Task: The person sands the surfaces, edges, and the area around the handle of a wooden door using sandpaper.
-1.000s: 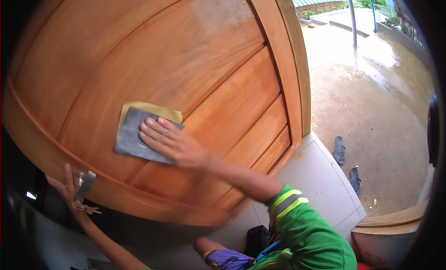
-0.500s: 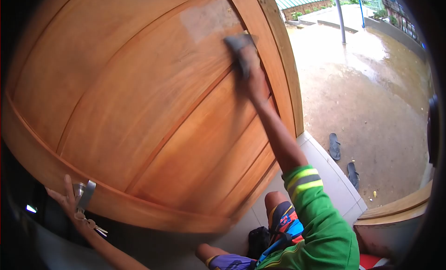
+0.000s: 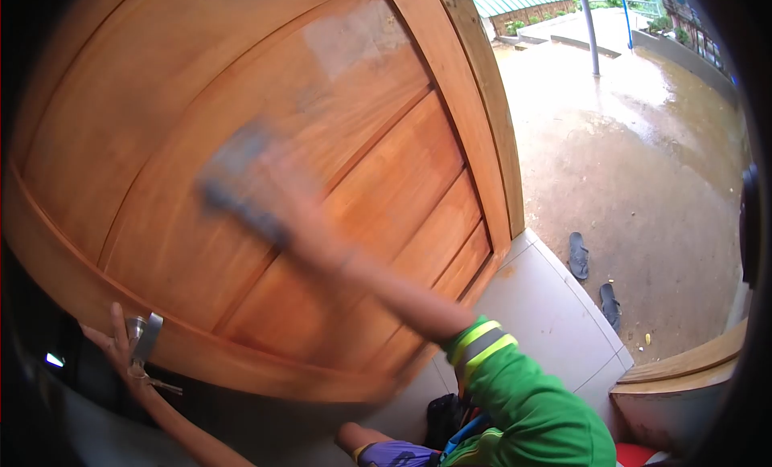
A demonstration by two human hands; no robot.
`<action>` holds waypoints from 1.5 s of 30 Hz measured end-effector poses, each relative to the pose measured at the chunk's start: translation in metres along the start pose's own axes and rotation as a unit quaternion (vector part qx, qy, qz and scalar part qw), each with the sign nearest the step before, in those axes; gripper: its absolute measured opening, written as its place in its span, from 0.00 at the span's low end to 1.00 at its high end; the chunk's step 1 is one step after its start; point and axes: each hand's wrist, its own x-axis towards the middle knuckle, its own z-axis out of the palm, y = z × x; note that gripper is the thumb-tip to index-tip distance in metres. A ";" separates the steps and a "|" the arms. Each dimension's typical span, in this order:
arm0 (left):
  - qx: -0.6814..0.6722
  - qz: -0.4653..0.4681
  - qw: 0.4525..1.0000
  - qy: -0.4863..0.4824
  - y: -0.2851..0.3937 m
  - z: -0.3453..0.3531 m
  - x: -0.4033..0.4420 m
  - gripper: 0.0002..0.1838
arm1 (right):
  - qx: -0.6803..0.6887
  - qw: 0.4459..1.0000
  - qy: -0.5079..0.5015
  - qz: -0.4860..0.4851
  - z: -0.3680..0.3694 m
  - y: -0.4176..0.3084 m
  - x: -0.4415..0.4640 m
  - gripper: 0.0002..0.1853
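A wooden panelled door (image 3: pixel 394 218) fills most of the view, with a pale, whitish patch near its upper part. My right hand (image 3: pixel 293 198), smeared by motion, presses a dark grey cloth (image 3: pixel 233 174) against the door's middle panels. At the lower left, my left hand (image 3: pixel 121 350) grips the door's edge beside the metal handle (image 3: pixel 147 338), its thumb on the near side and other fingers partly hidden behind the edge. Keys (image 3: pixel 163 384) hang from the lock next to that wrist.
White floor tiles (image 3: pixel 535 294) run along the doorway. Outside lies wet brown ground (image 3: pixel 643 186) with two dark flip-flops (image 3: pixel 578 256) near the step. A grey pole (image 3: pixel 589 33) stands farther off. The wooden frame (image 3: pixel 683 358) is at the lower right.
My right hand has swept the cloth from the door's upper right, by the frame, down and left across the panels. My left hand stays at the door edge; the keys have swung slightly.
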 end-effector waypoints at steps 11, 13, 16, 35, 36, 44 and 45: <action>0.073 0.057 0.995 0.021 -0.028 -0.003 0.008 0.47 | -0.019 0.971 0.235 0.025 -0.061 0.084 0.067 0.34; 0.070 0.038 0.997 0.015 -0.012 -0.003 0.001 0.48 | -0.031 0.995 0.089 -0.015 -0.013 -0.005 0.055 0.40; 0.047 0.029 0.998 0.014 0.004 0.002 -0.001 0.48 | 0.152 0.961 -0.106 -0.205 0.017 -0.081 0.002 0.39; -0.036 0.028 0.998 0.036 0.021 0.017 -0.008 0.51 | -0.040 0.998 0.037 0.022 -0.046 0.091 0.022 0.41; -0.029 0.026 0.999 0.039 0.023 0.017 -0.009 0.51 | -0.063 0.989 0.119 0.064 -0.026 0.112 0.028 0.38; -0.001 0.039 0.999 0.033 0.032 0.013 -0.008 0.52 | 0.102 0.969 -0.155 -0.164 0.037 -0.147 0.005 0.40; -0.009 0.048 0.998 0.037 0.031 0.014 -0.008 0.52 | 0.079 0.962 -0.198 -0.171 0.006 -0.098 0.014 0.41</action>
